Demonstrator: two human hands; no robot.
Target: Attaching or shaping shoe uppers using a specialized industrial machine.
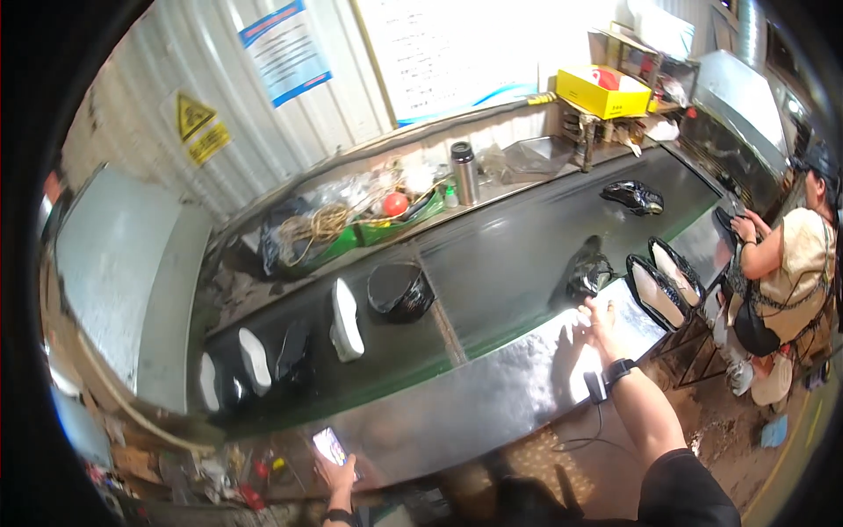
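Observation:
My left hand (338, 472) is closed around a phone (330, 446) with a lit screen, at the near edge of the metal ledge. My right hand (601, 323), with a dark band on its wrist, reaches over that ledge. Its fingers close on the near end of a glossy black shoe (588, 274) at the belt's near side; the fingertips are partly hidden. Just right of it, two black shoes (659, 292) with pale insoles lie side by side. Farther back on the dark conveyor belt (500, 255) lies another black shoe (632, 197).
Toward the left, the belt carries several shoes, among them a white-soled one (347, 321), and a rounded black object (399, 292). Behind it stand a steel flask (464, 173), a green tray (386, 230) of clutter and a yellow box (603, 93). A co-worker (795, 263) sits at right, handling a dark shoe.

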